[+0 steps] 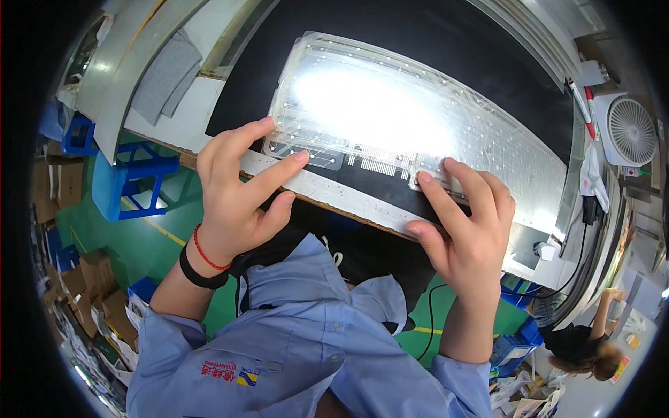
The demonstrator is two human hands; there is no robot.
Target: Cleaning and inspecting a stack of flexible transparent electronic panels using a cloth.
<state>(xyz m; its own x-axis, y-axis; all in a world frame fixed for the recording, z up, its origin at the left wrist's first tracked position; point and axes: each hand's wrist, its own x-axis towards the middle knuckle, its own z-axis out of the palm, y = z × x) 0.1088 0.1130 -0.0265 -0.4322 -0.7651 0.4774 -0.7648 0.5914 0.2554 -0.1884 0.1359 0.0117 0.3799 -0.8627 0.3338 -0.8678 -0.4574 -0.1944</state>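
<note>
A clear keyboard membrane sheet (481, 139) with silvery traces and small pale dots lies across a black work surface, tilted in my view. Bright glare hides much of its middle. Along its near edge sits a comb-like strip of contacts (380, 161). My left hand (237, 184) rests its fingertips on the sheet's near left corner, fingers apart and thumb free. At the near edge, right of the contact strip, my right hand (470, 219) touches the sheet with its spread fingers; its thumb is over the bench edge. Neither hand grips anything.
Grey cloths (167, 76) lie on the bench at the left, above a blue stool (136, 181). On the right are red and black markers (585, 111), a white fan (629, 129) and a black cable. Another person (585, 348) works at the lower right. Cardboard boxes (97, 275) stand lower left.
</note>
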